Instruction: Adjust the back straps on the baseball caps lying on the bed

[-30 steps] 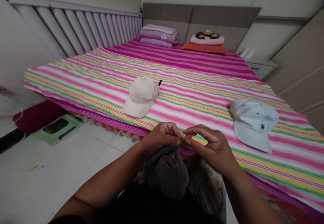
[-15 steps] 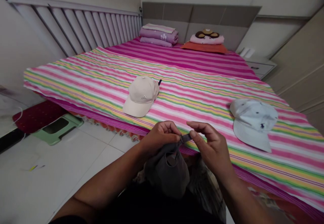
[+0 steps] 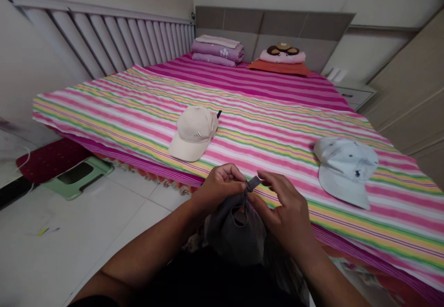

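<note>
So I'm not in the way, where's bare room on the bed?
Bare sheet lies between the beige cap and white cap, and between beige cap and slats. It's crowded around the left hand, right hand and grey cap, and by the folded bedding.

And here hangs the dark grey cap [image 3: 243, 242], rounded cutout [image 3: 239, 217] in view, 1 strap end [image 3: 254, 183] slanting up, pinched at the left hand [image 3: 219, 187].

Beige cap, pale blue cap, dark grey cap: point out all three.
Beige cap [image 3: 194, 127], head view, on its crown.
Pale blue cap [image 3: 345, 162], head view, on its crown.
Dark grey cap [image 3: 243, 241], head view, on its crown.
</note>
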Demonstrator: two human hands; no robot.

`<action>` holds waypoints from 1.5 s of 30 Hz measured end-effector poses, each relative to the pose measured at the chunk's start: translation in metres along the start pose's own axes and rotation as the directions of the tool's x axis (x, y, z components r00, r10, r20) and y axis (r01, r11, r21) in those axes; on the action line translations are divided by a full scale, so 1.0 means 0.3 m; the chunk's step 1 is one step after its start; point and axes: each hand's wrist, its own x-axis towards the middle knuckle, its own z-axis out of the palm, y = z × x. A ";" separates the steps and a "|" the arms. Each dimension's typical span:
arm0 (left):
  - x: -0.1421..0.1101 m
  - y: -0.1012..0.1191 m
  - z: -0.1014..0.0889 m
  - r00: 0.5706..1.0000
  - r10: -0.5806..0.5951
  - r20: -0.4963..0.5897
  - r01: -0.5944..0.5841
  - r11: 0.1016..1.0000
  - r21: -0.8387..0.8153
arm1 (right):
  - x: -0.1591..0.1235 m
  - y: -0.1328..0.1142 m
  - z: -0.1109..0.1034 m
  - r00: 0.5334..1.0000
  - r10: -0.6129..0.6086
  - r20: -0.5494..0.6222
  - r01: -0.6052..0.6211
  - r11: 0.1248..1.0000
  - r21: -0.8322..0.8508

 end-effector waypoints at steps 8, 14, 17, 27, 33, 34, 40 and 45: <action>0.001 -0.003 0.008 0.996 0.064 -0.063 -0.064 0.998 0.002 | -0.003 -0.024 0.002 0.982 -0.143 -0.121 0.136 0.989 -0.062; 0.000 -0.005 0.026 0.983 0.151 -0.104 -0.143 0.986 0.083 | 0.005 -0.031 0.015 0.961 -0.244 -0.130 0.205 0.945 -0.254; -0.001 0.002 0.037 0.973 0.172 -0.153 -0.151 0.978 0.143 | 0.006 -0.028 0.020 0.936 -0.324 -0.139 0.263 0.905 -0.335; -0.004 0.005 0.056 0.944 0.192 -0.268 -0.135 0.967 0.218 | 0.015 -0.022 0.010 0.891 -0.450 -0.055 0.383 0.813 -0.438; -0.008 -0.005 0.055 0.930 0.231 -0.286 -0.154 0.951 0.269 | 0.017 -0.032 0.013 0.941 -0.325 -0.090 0.282 0.905 -0.318; -0.010 -0.005 0.053 0.934 0.228 -0.276 -0.155 0.952 0.264 | 0.017 -0.030 0.009 0.956 -0.271 -0.110 0.238 0.940 -0.244; -0.016 -0.001 0.036 0.975 0.173 -0.135 -0.153 0.977 0.149 | 0.065 0.019 -0.033 0.993 0.008 0.116 -0.034 0.975 0.221; -0.018 -0.004 0.028 0.991 0.123 -0.049 -0.118 0.989 0.087 | 0.099 0.059 -0.038 0.916 0.060 0.396 -0.275 0.813 0.514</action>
